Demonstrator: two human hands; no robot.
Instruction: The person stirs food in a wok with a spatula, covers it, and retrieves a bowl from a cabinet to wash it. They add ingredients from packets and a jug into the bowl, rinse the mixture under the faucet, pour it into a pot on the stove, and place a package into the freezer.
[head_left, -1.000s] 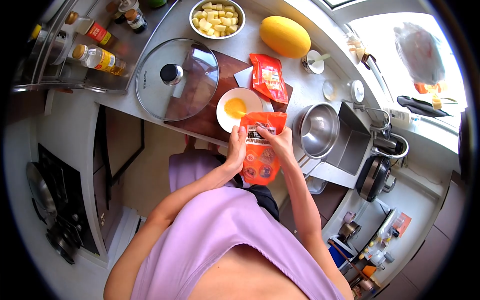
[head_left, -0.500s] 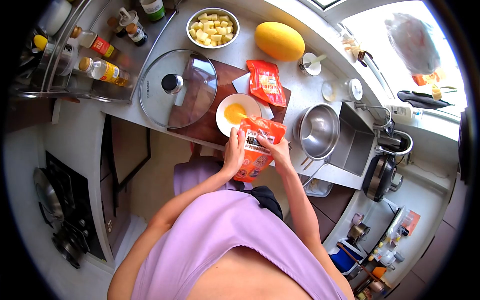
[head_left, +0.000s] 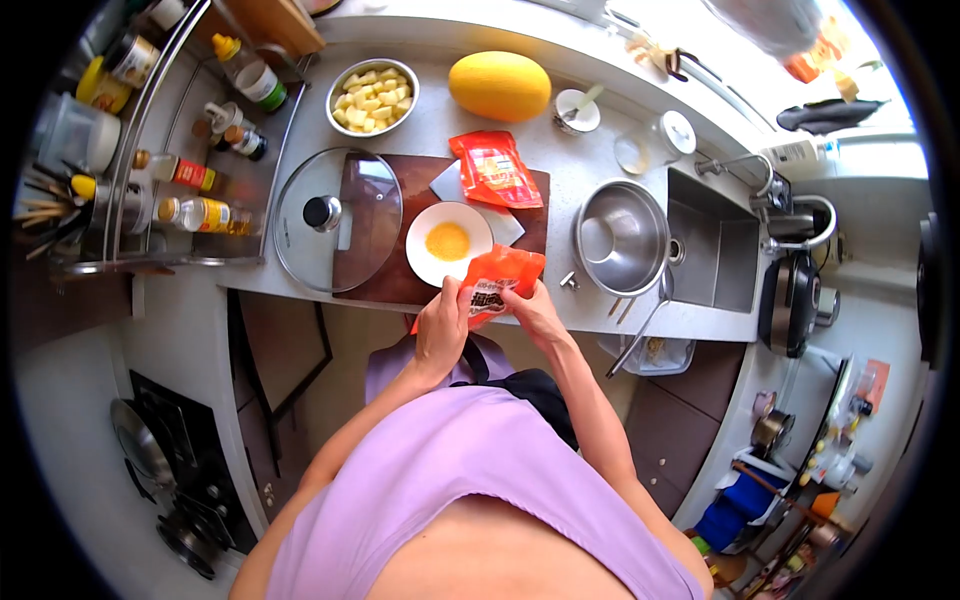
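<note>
Both hands hold an orange-red packet at the counter's front edge, just below a white bowl with yellow grains in it. My left hand grips the packet's left side, and my right hand pinches its right side. The bowl stands on a brown board. Behind it a second red packet lies over a flat grey-white blade-like piece. A glass lid with a black knob overlaps the board's left part.
A bowl of yellow-white cubes, a yellow melon, a small white cup and a glass jar stand along the back. Right of the board are a steel pot and the sink. Bottles fill a left rack.
The view has shifted. The packet in my hands has tilted and drawn back from over the bowl's edge, so more of the bowl shows. A small metal item now shows beside the pot.
</note>
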